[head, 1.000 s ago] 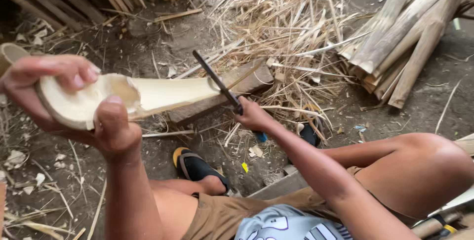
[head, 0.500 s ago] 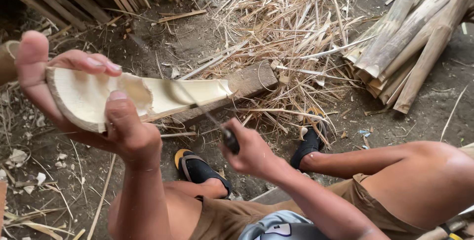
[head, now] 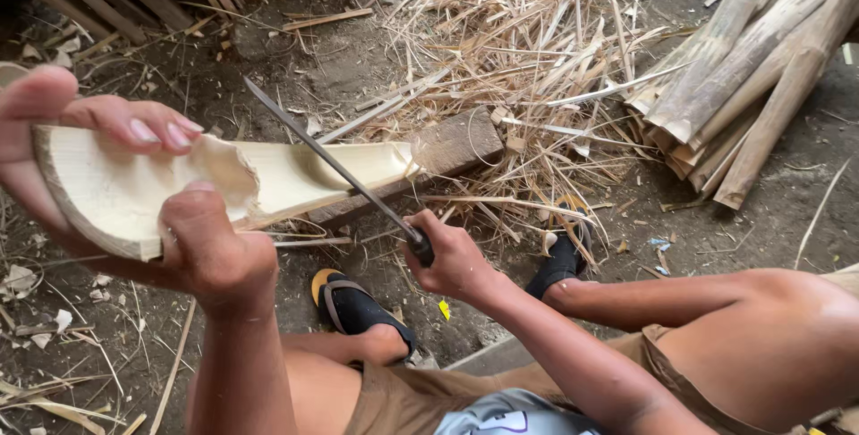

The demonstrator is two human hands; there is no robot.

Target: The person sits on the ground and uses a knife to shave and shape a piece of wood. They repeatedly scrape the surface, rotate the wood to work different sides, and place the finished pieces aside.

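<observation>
Bamboo half-section (head: 224,186), pale and trough-shaped, held at nine o'clock by the left hand (head: 134,211), thumb pressed on its near edge and fingers curled over the far edge. Right hand (head: 452,260), at six o'clock, is closed around the dark handle of a long thin blade (head: 331,165) that slants up toward eleven o'clock, crossing over the bamboo's hollow. Wooden block (head: 438,159) lies under the section's far tip. Dry shavings (head: 537,50) spread at twelve o'clock; split bamboo lengths (head: 752,77) are stacked at two o'clock. Black sandals (head: 358,310) rest on the dirt ground (head: 743,229) below the hands.
</observation>
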